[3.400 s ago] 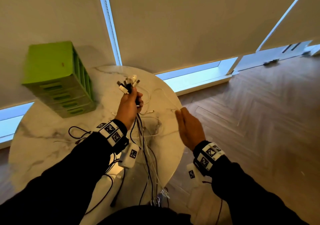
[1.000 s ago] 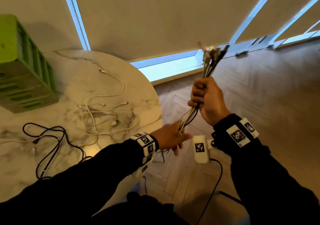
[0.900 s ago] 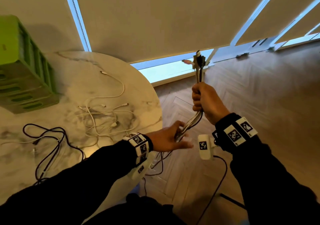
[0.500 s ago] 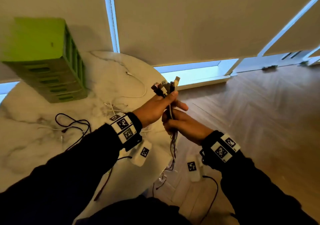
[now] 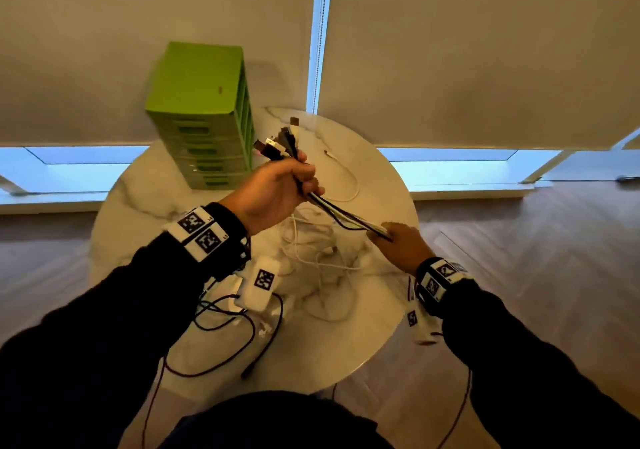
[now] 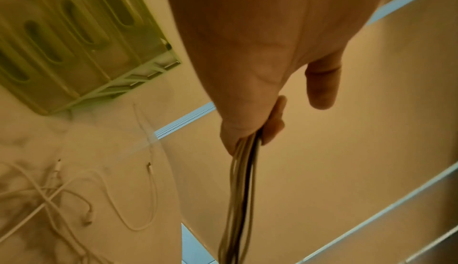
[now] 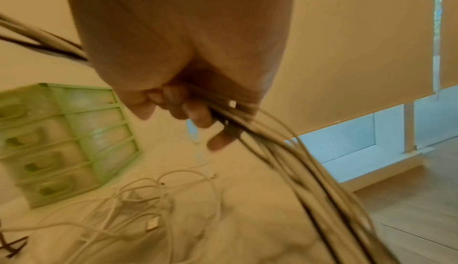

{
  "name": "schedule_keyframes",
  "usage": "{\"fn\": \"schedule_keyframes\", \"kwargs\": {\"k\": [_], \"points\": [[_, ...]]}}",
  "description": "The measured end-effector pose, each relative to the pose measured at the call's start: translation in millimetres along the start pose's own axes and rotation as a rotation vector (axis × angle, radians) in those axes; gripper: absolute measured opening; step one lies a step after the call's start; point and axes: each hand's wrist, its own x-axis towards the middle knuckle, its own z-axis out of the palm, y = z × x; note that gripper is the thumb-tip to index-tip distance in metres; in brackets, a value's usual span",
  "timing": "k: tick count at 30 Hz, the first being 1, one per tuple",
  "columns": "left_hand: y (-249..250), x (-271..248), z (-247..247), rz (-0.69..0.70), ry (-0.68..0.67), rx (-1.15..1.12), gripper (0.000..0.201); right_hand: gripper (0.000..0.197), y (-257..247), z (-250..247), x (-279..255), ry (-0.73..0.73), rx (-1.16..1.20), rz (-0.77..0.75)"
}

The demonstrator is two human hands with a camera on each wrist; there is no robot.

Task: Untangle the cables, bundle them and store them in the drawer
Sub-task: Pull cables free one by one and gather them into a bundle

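I've got my left hand (image 5: 273,190) fisted round the cable bunch (image 5: 341,214) just below the plugs (image 5: 278,142), so the plug ends fan out above the fist and stay lined up. My right hand (image 5: 401,246) is lower and to the right, fingers curled round the same strands (image 7: 285,160); the stretch between the two hands runs nearly straight, which I read as combing the bunch so it lies parallel before coiling. Right wrist view is blurred, but the fingers (image 7: 198,117) are clearly wrapped on the strands, with the tails trailing off below. Left wrist view shows the strands (image 6: 244,189) leaving the bottom of the fist, thumb and fingers clamped on them. More white cables (image 5: 322,254) lie loose in a heap on the round marble table (image 5: 381,178), and dark ones (image 5: 235,327) near its front edge, so untangling looks only part done. The green drawer unit (image 5: 204,116) stands at the back of the table, all drawers pushed in as far as I can tell. Nothing stored yet. Risk, as I judge it: the loose tails snagging on the heap below.
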Motion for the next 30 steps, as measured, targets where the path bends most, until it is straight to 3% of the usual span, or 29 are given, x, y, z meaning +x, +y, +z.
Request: {"fn": "schedule_keyframes", "kwargs": {"k": [2,3,6,11,13,15,17,22,26,30], "points": [[7.3,-1.2,-3.2,0.117,0.095,-0.064,0.023,0.023,-14.3,10.4,-1.9,0.063,0.089,-0.062],[11.1,-0.5,-4.2,0.171,0.138,-0.083,0.026,0.029,-22.1,17.8,-3.2,0.041,0.081,-0.102],[19.1,3.3,-10.3,0.274,0.283,-0.066,0.030,0.063,-50.8,46.4,-18.1,-0.160,-0.082,-0.212],[-0.6,14.0,-24.2,0.278,0.417,0.102,0.029,0.088,-75.6,92.2,-43.3,-0.378,-0.050,-0.332],[-5.7,18.7,-27.9,0.256,0.420,0.156,0.028,0.079,-77.3,89.4,-40.3,-0.463,0.078,-0.317],[-5.2,26.1,-32.2,0.245,0.426,0.193,0.027,0.052,-78.0,72.0,-28.5,-0.496,0.153,-0.316],[-4.9,35.7,-38.8,0.238,0.424,0.241,0.025,0.067,-78.2,48.6,-10.9,-0.515,0.132,-0.264],[-13.3,63.9,-50.2,0.158,0.397,0.344,0.021,0.096,-63.7,2.8,67.0,-0.374,-0.006,-0.122],[-27.6,89.0,-59.9,0.110,0.430,0.380,0.020,0.056,-24.6,4.8,151.4,-0.240,-0.012,-0.016],[-41.3,105.2,-71.4,0.072,0.441,0.421,0.020,0.067,-2.4,16.9,205.4,-0.223,-0.155,0.125]]}}
